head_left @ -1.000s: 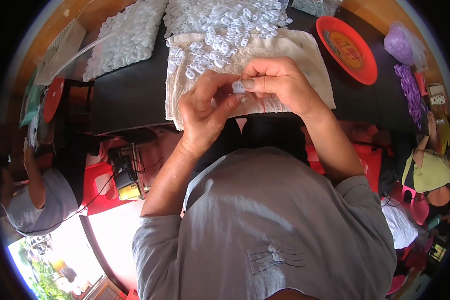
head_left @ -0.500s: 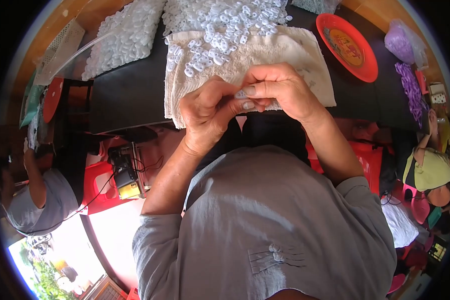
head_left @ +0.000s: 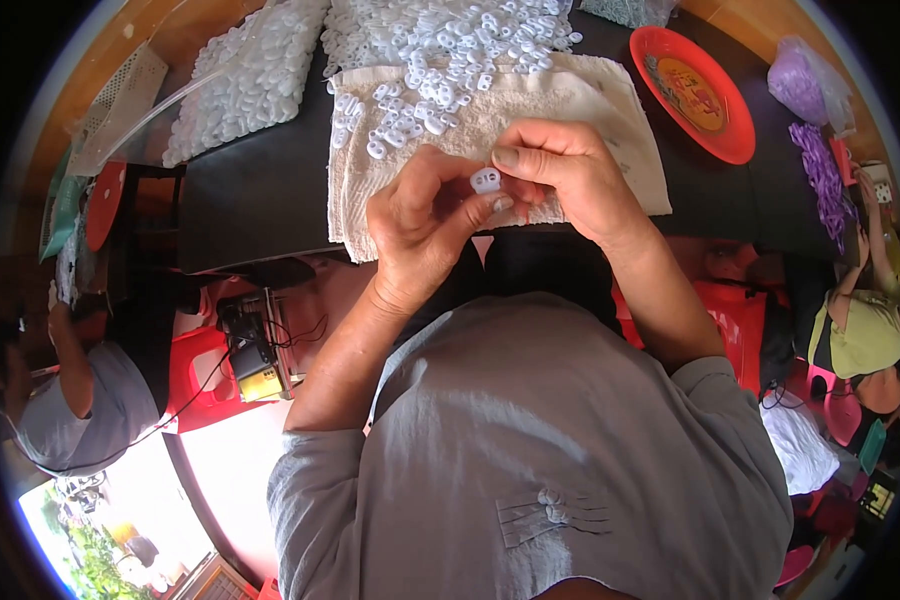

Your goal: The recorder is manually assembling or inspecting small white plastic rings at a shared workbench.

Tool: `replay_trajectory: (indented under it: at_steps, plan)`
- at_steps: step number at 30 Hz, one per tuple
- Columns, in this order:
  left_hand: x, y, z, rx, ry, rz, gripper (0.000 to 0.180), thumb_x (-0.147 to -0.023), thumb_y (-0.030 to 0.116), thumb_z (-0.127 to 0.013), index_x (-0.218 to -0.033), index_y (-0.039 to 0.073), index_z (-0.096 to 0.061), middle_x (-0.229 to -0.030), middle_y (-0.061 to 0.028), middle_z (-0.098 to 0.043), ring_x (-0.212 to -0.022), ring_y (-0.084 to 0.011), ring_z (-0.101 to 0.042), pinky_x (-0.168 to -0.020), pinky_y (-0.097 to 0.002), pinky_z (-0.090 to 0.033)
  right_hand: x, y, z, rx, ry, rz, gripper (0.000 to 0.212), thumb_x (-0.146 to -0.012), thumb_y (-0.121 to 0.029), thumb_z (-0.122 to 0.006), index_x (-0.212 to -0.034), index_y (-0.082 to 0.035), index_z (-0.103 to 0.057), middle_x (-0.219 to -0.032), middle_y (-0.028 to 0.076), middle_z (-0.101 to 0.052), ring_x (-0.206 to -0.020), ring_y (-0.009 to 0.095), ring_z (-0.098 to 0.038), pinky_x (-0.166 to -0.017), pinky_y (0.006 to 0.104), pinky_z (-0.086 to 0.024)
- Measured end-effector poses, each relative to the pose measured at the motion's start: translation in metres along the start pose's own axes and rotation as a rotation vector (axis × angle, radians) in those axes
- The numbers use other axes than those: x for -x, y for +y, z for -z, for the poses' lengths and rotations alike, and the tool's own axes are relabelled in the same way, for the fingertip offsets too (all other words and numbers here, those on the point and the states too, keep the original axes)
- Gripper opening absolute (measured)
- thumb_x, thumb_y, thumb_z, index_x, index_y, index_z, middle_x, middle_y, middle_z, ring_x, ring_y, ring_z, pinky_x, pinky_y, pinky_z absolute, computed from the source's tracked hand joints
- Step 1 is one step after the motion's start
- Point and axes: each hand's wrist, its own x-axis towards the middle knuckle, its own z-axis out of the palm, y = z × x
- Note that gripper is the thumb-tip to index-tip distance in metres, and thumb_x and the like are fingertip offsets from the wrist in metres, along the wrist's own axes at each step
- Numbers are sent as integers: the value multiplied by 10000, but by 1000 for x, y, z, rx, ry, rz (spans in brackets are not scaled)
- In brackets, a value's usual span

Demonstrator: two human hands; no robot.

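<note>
A small white plastic piece with two dark slots is pinched between the thumb and forefinger of my left hand, its slotted face up. Close beside it, my right hand is closed, thumb pressed toward the curled forefinger; whatever those fingertips hold, if anything, is hidden. Both hands are over the near part of a folded cream towel. Beyond them, several similar loose white pieces lie on the towel, spreading from a large heap at the back.
A bag of white pieces lies on the dark table at left. At right are a red oval tray, a purple bag and purple strands. Other people sit at the left and right.
My right thumb has drawn back from the white piece, so its slotted face now shows. The piece stays in my left hand. At far right, the other person's arms have moved.
</note>
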Motion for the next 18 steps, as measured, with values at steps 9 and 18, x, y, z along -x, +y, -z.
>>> replay_trajectory:
  at_steps: [9, 18]
  plan:
    - [-91, 42, 94, 256, 378, -295, 230, -789, 124, -766, -883, -66, -677, -749, -81, -661, -647, -127, -625, -571, -199, -505, 23, -14, 40, 263, 282, 164, 161, -890, -128, -617, -844, 25, -637, -614, 13, -533, -558, 97, -508, -537, 228, -367]
    - [-197, 19, 207, -1236, 296, -346, 361, -753, 362, -788, -1009, 118, -718, -743, 21, -600, -674, -90, -570, -639, -238, -482, 32, -16, 65, 357, 456, 295, 151, -891, -133, -629, -837, 8, -643, -627, 4, -548, -571, 84, -516, -539, 220, -361]
